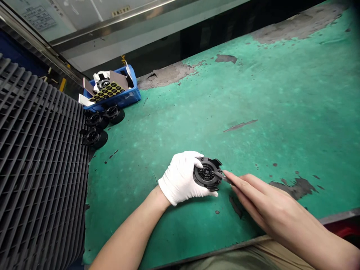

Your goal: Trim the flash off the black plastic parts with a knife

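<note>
My left hand (182,178), in a white glove, is wrapped round the rim of a round black plastic part (206,171) with ribbed rings and a small hub at its centre. The part's ringed face is turned up towards me. Bare-skinned, my right hand (267,200) pinches a slim, pointed metal blade (221,175), much of which the fingers hide. Its tip lies over the part's inner rings, close to the hub; whether it touches is too small to tell.
A blue bin (123,98) at the far left holds a yellow sheet of round black stickers (108,92) and other items. Several black round housings (95,138) sit before it. Stacked grey grids (42,161) rise along the left edge of the worn green tabletop (281,112).
</note>
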Demonstrator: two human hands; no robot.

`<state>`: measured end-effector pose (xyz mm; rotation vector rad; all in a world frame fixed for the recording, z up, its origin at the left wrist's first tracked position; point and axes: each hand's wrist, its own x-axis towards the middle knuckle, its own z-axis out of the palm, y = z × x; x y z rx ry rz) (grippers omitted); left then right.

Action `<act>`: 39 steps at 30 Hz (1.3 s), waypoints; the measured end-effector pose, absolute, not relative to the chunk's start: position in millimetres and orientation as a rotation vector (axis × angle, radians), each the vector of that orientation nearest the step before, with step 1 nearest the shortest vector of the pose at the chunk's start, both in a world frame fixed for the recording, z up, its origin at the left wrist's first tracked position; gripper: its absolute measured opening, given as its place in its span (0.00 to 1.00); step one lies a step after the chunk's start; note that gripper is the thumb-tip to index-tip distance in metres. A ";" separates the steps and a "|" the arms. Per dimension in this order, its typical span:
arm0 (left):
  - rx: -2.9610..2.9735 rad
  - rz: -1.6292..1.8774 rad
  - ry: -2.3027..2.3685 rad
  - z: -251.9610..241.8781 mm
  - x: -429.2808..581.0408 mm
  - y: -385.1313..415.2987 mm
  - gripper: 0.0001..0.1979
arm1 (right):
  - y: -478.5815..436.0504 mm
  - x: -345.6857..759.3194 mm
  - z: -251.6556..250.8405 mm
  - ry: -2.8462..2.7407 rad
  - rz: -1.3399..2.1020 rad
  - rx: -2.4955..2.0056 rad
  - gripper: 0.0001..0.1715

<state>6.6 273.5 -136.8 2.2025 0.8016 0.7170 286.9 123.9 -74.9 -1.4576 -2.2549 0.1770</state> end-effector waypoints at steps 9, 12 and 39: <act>2.210 0.693 0.828 -134.6 7.5 273.6 0.52 | 119.1 285.2 -70.1 -2.380 0.024 -1.502 0.43; 2.206 0.668 0.838 -130.9 8.2 273.2 0.53 | 118.0 280.6 -60.6 -2.431 -0.075 -1.528 0.49; 2.180 0.542 0.826 -108.9 13.9 276.3 0.48 | 154.6 309.3 -39.3 -2.725 -0.232 -1.253 0.43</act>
